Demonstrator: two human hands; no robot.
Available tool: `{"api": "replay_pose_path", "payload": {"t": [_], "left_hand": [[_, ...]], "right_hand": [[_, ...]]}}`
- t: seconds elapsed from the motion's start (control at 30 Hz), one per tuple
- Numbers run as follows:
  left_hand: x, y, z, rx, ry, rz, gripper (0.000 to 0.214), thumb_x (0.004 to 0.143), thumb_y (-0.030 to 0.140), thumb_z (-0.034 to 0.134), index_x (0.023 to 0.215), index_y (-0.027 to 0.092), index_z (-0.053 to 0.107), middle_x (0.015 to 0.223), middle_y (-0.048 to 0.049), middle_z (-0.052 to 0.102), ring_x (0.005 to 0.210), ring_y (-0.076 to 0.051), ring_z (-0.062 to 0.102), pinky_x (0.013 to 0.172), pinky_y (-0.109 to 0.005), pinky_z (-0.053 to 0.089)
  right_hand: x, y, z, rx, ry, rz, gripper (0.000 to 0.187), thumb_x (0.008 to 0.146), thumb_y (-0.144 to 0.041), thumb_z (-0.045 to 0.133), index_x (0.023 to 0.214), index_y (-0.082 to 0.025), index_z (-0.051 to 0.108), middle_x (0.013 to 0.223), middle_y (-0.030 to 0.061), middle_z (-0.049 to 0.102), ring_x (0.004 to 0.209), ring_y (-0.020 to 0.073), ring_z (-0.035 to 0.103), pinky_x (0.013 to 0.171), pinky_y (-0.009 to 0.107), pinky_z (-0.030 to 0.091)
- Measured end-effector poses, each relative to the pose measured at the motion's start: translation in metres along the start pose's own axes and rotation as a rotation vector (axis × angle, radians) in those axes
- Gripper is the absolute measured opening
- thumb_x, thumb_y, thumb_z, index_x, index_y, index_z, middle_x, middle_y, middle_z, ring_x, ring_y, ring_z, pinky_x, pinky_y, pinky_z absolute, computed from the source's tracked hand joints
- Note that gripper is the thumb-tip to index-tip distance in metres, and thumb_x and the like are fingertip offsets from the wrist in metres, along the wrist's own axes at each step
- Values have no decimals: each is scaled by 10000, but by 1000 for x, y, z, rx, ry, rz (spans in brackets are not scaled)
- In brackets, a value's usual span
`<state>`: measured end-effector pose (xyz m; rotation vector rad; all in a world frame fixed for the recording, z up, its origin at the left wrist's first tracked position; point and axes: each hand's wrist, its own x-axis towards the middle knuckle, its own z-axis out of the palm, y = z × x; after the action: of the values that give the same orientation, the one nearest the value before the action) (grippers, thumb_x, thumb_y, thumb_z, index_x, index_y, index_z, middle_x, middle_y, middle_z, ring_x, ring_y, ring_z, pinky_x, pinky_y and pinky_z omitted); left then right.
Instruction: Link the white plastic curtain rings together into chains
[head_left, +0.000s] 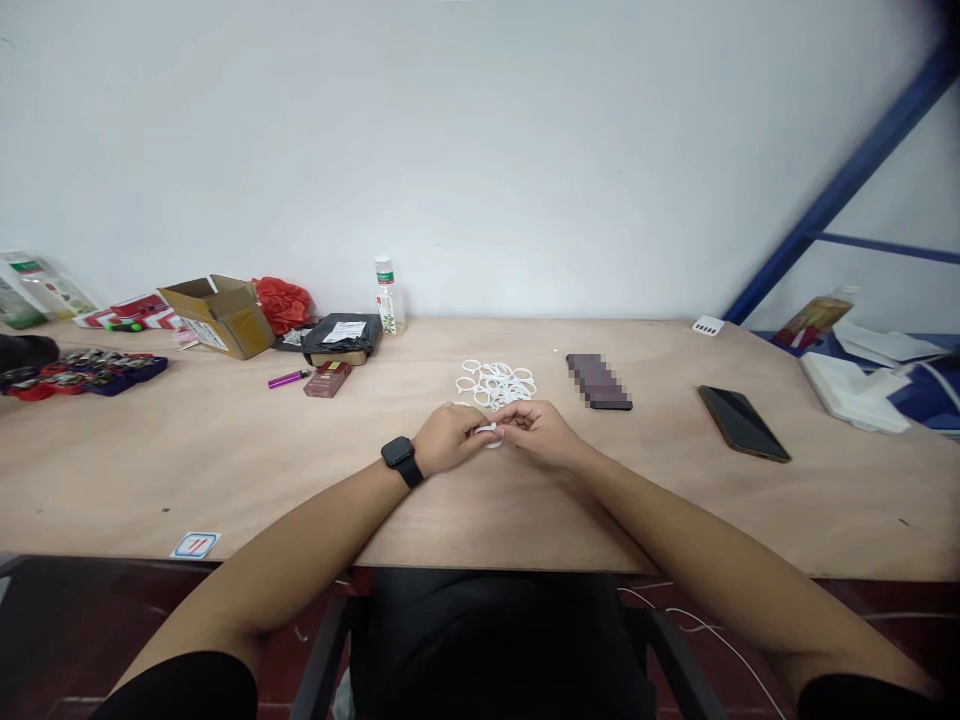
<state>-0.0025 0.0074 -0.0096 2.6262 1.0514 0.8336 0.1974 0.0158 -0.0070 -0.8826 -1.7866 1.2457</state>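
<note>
Both my hands meet at the middle of the table, pinching one small white plastic ring [487, 429] between them. My left hand [448, 437], with a black watch on its wrist, closes thumb and fingers on the ring's left side. My right hand [541, 432] has its fingertips shut on the right side. Part of the ring is covered by the fingers. Just beyond the hands lies a loose pile of similar white rings [496, 384], each with a small tab; the nearest ones are partly hidden by my hands.
On the left are a cigarette pack [328, 379], a purple lighter [285, 379], a black parcel [341, 335], a bottle [386, 297] and an open cardboard box [225, 318]. To the right lie a pixelated dark flat object [600, 382], a phone [742, 423] and a white device [855, 392].
</note>
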Motion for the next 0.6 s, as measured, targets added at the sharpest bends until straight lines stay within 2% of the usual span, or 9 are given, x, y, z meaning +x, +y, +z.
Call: {"api": "replay_pose_path", "payload": {"t": [0.1,0.37,0.5,0.6], "left_hand": [[-1,0,1,32,-13,24,467,965,481,424,694,158,625,626,-23,612,626,-129,555,631,-263,375],[-1,8,-2,102,-4,83,448,972,423,395,670,167,605,641,-32,621,635,-138,559,672,-293,386],[0,10,-2,118,-30,100,488,973,441,357,628,170,570,624,-39,598,618,-139,539,662,-295,394],[0,9,-4,98,-51,132,472,977,453,349,687,173,594,668,-44,613,653,-144,551,685,-295,407]], "right_hand": [[-1,2,1,-52,-13,3,245,725,-345,716,883,-158,712,758,33,688,666,132,604,600,245,473],[-2,-2,8,-157,34,-39,76,685,-204,609,751,-178,635,630,-20,586,550,96,491,503,205,364],[-2,-6,10,-269,33,-111,109,642,-131,522,678,-188,607,600,-28,552,552,98,461,521,213,348],[-1,-8,7,-341,2,-167,155,650,-112,485,656,-190,619,622,-17,580,580,106,480,552,222,362]]}}
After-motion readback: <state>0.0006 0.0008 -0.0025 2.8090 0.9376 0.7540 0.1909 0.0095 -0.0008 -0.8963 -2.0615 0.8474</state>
